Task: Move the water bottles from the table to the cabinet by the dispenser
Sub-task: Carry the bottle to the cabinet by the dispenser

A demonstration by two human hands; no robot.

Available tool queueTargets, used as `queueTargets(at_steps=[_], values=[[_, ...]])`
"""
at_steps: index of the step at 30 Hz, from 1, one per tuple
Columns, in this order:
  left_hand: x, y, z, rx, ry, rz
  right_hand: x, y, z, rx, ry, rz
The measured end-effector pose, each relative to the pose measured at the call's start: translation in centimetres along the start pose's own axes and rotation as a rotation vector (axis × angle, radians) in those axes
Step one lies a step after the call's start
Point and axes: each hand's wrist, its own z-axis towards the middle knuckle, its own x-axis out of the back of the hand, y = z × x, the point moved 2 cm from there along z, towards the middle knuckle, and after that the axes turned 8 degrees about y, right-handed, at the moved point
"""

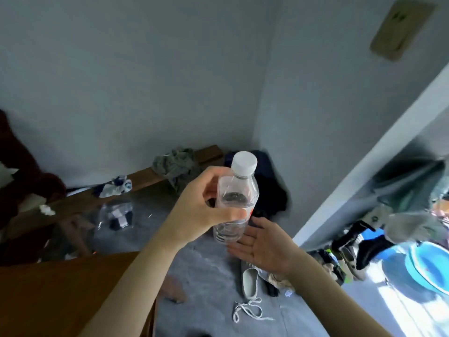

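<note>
Brown surface (43, 295): filled the lower left corner, its top bare where it showed.
Wooden bench (145, 178): ran along the far wall, carrying a crumpled white-and-blue cloth (116, 188) and a grey-green heap of clothing (176, 164).
Clear plastic bag (116, 215): lay on the grey floor (206, 276) below the bench; its contents were too blurred to name.
Left hand (201, 210): raised at mid-frame, its grip curled round the middle of the water bottle, thumb across the front.
Water bottle (237, 198): held upright in the air above the floor, white cap (244, 164) on, clear, seemingly partly full.
Right hand (262, 246): palm up just below and beside the bottle's base, fingers straight and spread; whether it touched the bottle could not be told.
Shoe (250, 283): pale, on the floor under the right hand, white laces (247, 311) trailing.
Blue basin (427, 266): at the far right, in bright light past the doorway.
</note>
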Motion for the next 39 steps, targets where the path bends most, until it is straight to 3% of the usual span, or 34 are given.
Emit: queueTargets(at_steps=[6, 13, 22, 31, 39], values=[[-10.8, 2.9, -1.6, -0.054, -0.255, -0.012, 10.2, 1.5, -6.6, 0.117, 0.089, 0.176], [-25.2, 5.2, -7.2, 0.015, -0.529, -0.128, 22.7, 8.0, -16.5, 0.23, 0.224, 0.445], [-41.1, 11.0, -14.3, -0.092, -0.957, -0.18, 32.8, 15.4, -28.5, 0.455, 0.457, 0.849], [-51.9, 16.0, -21.4, -0.341, -1.46, -0.211, 35.3, 23.0, -36.2, 0.728, 0.751, 1.186], [-54.9, 19.2, -33.6, -0.462, -1.963, -0.272, 31.1, 34.3, -40.4, 0.951, 0.976, 1.595]])
